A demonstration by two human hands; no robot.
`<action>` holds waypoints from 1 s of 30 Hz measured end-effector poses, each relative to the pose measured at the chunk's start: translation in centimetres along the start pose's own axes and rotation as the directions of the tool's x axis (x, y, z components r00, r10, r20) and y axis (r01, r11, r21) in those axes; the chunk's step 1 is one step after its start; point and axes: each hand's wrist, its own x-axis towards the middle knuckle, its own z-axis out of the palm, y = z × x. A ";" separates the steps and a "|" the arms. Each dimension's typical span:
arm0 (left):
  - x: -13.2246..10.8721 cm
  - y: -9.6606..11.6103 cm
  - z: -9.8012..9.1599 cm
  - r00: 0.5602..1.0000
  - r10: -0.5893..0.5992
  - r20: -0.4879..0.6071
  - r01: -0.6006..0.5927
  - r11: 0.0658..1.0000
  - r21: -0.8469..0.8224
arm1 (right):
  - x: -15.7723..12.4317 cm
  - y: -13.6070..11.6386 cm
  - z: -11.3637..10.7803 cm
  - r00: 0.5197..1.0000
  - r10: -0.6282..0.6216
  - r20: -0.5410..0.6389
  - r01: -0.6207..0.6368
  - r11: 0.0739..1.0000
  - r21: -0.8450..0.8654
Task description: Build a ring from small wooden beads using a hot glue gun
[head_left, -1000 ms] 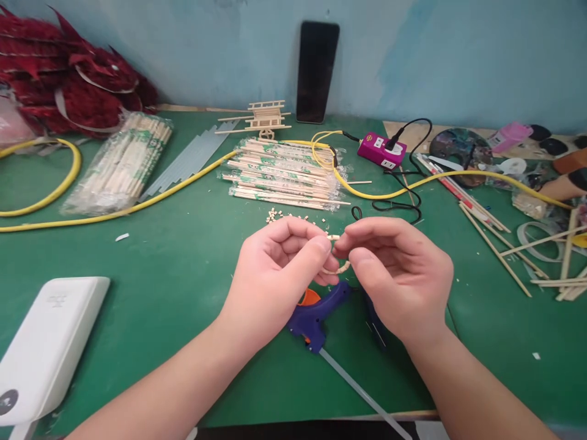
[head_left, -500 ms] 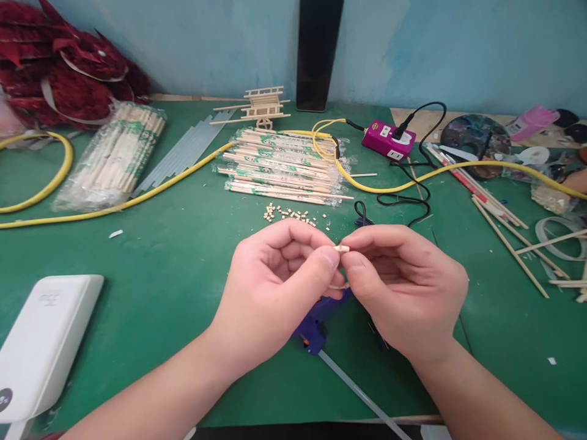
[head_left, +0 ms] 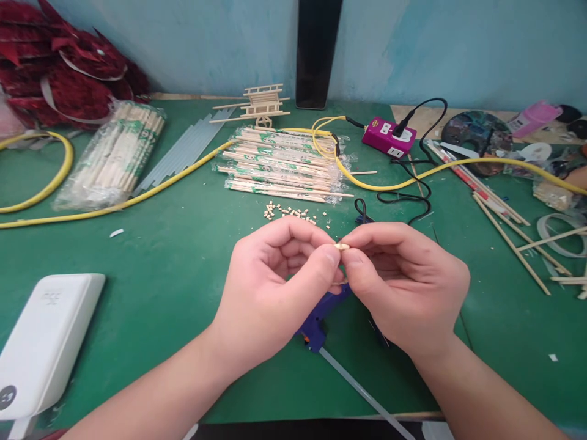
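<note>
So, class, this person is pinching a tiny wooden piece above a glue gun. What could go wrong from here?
The tiny wooden piece, pinched between the left hand and right hand, could slip and fall. The glue gun sits right below the hands and might burn them if hot. A careless elbow could scatter the loose wooden bits.

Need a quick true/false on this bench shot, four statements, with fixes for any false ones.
Both hands pinch a small wooden piece: true.
The blue hot glue gun is in the right hand: false, it lies on the green mat below the hands.
The loose wooden bits lie nearer the hands than the wrapped chopstick bundle: true.
The magenta power strip has nothing plugged in: false, a black plug sits in it.
</note>
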 end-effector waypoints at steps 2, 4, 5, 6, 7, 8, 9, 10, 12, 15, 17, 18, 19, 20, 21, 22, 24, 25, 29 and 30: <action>-0.1 0.1 0.0 1.000 0.008 -0.003 -0.008 1.000 0.009 | 0.0 0.0 -0.1 1.000 -0.007 -0.003 0.007 1.000 -0.008; -0.2 0.1 0.0 1.000 0.022 -0.002 -0.022 1.000 0.020 | -0.1 0.0 -0.2 1.000 -0.011 -0.005 0.010 1.000 -0.012; -0.2 0.1 0.0 1.000 0.029 -0.001 -0.029 0.999 0.026 | -0.2 0.0 -0.2 1.000 -0.010 -0.010 0.010 1.000 -0.015; -0.2 0.1 0.0 0.999 0.033 0.002 -0.033 0.999 0.031 | -0.2 0.0 -0.2 1.000 -0.010 -0.014 0.010 1.000 -0.019; -0.2 0.1 0.0 0.999 0.037 0.003 -0.038 0.999 0.035 | -0.2 0.0 -0.2 1.000 -0.009 -0.018 0.009 1.000 -0.023; -0.2 0.1 0.0 0.999 0.043 0.003 -0.043 0.998 0.037 | -0.3 0.0 -0.3 1.000 -0.007 -0.024 0.007 1.000 -0.027; -0.2 0.0 0.0 0.999 0.047 0.003 -0.048 0.998 0.038 | -0.3 0.0 -0.2 1.000 -0.002 -0.029 0.001 1.000 -0.027; -0.2 0.0 0.0 0.999 0.054 0.004 -0.054 0.998 0.036 | -0.3 0.0 -0.2 0.999 0.007 -0.034 -0.008 1.000 -0.021; -0.3 0.0 0.1 0.998 0.063 0.003 -0.063 0.998 0.023 | -0.3 0.0 -0.2 0.999 0.036 -0.038 -0.035 0.999 0.018; -0.3 -0.2 0.1 0.999 0.047 -0.007 -0.047 0.999 -0.020 | -0.2 0.0 -0.1 0.995 0.093 -0.025 -0.089 0.989 0.118; -0.2 -0.4 0.0 1.000 0.015 -0.001 -0.015 0.998 -0.067 | -0.2 0.1 -0.1 0.992 0.128 -0.016 -0.123 0.976 0.179; -0.1 -0.5 -0.1 1.000 -0.004 0.014 0.005 0.996 -0.094 | -0.2 0.2 -0.1 0.989 0.147 -0.008 -0.142 0.967 0.212; 0.0 -0.5 -0.2 0.999 -0.024 0.033 0.028 0.992 -0.125 | -0.2 0.3 -0.2 0.986 0.166 0.000 -0.161 0.955 0.250; 0.1 -0.6 -0.3 0.997 -0.045 0.057 0.053 0.986 -0.157 | -0.2 0.4 -0.2 0.982 0.190 0.010 -0.184 0.939 0.290; 0.2 -0.7 -0.4 0.994 -0.067 0.080 0.081 0.979 -0.188 | -0.1 0.6 -0.3 0.976 0.216 0.022 -0.211 0.920 0.331; 0.3 -0.7 -0.5 0.991 -0.089 0.102 0.110 0.969 -0.221 | -0.1 0.8 -0.3 0.969 0.246 0.033 -0.241 0.898 0.368; 0.5 -0.8 -0.7 0.983 -0.118 0.138 0.153 0.946 -0.285 | 0.1 1.2 -0.4 0.949 0.311 0.049 -0.303 0.858 0.415; 0.6 -0.8 -0.7 0.981 -0.122 0.149 0.164 0.935 -0.315 | 0.2 1.3 -0.4 0.939 0.341 0.050 -0.329 0.844 0.423; 0.7 -1.0 -0.8 0.979 -0.090 0.184 0.155 0.911 -0.383 | 0.3 1.6 -0.4 0.925 0.379 0.035 -0.361 0.845 0.394; 0.8 -1.0 -0.8 0.978 -0.085 0.188 0.154 0.907 -0.392 | 0.3 1.5 -0.3 0.926 0.375 0.036 -0.359 0.852 0.380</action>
